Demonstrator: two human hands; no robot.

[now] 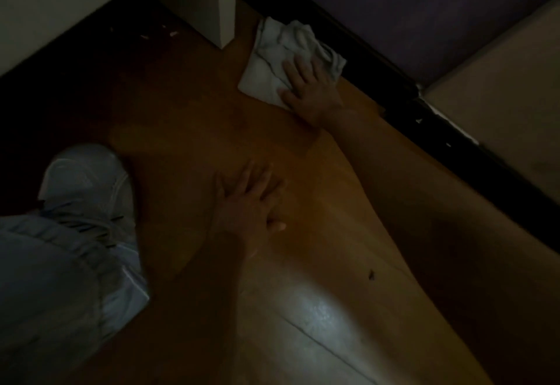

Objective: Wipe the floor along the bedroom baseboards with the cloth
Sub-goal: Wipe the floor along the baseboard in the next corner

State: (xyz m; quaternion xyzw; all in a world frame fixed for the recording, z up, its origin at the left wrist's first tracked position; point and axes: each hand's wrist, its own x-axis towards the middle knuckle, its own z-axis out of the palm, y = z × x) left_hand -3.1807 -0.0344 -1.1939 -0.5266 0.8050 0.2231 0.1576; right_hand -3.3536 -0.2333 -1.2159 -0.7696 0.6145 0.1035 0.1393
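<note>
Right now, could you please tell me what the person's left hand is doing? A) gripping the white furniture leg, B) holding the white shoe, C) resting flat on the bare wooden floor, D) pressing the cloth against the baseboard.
C: the left hand lies flat with spread fingers on the bare floor, while the right hand presses the cloth near the baseboard.

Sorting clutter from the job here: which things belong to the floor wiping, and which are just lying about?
Job: cloth, right hand pressing it, floor, dark baseboard.
Lying about: white furniture leg, pale scraps, dark speck.
</note>
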